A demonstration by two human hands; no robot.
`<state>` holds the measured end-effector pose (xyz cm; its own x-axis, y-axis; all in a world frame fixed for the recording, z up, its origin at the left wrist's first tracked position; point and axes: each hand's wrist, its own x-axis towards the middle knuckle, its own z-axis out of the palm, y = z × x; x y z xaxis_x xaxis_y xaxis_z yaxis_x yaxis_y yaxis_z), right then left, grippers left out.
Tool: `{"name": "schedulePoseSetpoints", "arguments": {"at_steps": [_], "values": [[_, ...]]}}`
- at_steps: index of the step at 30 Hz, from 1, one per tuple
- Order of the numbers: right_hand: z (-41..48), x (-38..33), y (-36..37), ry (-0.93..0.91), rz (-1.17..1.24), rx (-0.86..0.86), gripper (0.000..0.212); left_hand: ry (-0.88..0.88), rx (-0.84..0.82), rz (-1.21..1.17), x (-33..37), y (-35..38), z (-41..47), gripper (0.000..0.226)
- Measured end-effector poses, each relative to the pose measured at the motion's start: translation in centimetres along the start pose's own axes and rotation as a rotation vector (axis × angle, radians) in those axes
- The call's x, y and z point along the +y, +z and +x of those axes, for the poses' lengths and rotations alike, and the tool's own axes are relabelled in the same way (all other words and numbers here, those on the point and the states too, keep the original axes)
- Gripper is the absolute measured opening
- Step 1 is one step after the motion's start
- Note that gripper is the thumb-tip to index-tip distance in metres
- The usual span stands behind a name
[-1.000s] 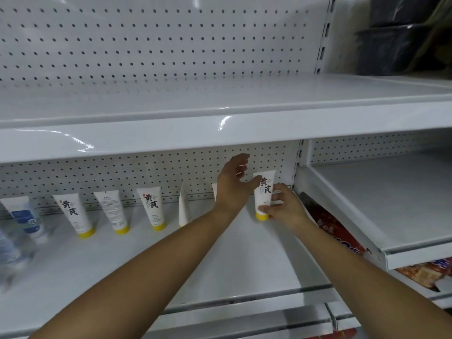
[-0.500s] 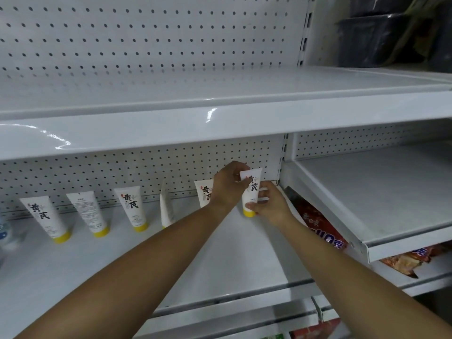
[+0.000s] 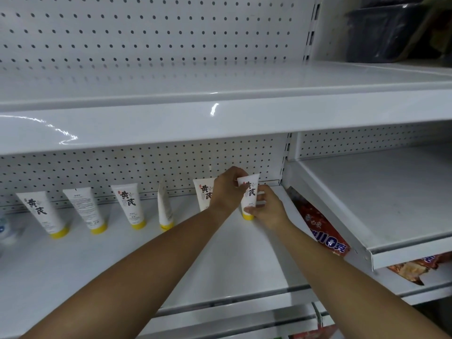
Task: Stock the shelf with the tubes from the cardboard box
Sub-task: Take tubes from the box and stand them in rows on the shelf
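My left hand (image 3: 226, 192) pinches the top and my right hand (image 3: 267, 209) grips the yellow-capped foot of a tube (image 3: 250, 192), standing it at the right end of the shelf (image 3: 110, 260) beside five tubes (image 3: 129, 204) already lined up; the cardboard box is out of view.

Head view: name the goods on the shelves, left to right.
Blurred blue-white item → first tube → back-turned tube → third tube → edge-on tube → half-hidden tube → held tube → red snack bag.
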<state>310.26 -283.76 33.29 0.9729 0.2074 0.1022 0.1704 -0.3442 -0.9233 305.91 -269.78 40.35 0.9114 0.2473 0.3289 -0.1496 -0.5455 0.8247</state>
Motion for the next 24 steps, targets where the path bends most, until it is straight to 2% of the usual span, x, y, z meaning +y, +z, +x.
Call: {"name": "schedulePoseSetpoints", "arguments": {"at_steps": [10,16,18,22,24], "values": [[0.0,1.0,0.0,0.052,0.043,-0.009,0.056,0.012,-0.058,0.016,-0.1,0.2,0.2,0.023],[-0.6,0.5,-0.3,0.059,-0.055,-0.032,0.055,0.029,-0.085,0.068,0.0,0.3,-0.1,0.022],[-0.7,0.5,-1.0,0.064,-0.151,-0.033,0.049,0.022,-0.100,0.128,0.2,0.2,-0.3,0.027],[-1.2,-0.9,-4.0,0.047,-0.271,0.005,0.031,0.084,-0.090,0.230,1.7,-0.2,-1.0,0.051],[-1.3,-2.8,-6.3,0.001,-0.302,0.000,0.029,0.121,-0.062,0.286,3.0,-1.3,-1.2,0.053]]}}
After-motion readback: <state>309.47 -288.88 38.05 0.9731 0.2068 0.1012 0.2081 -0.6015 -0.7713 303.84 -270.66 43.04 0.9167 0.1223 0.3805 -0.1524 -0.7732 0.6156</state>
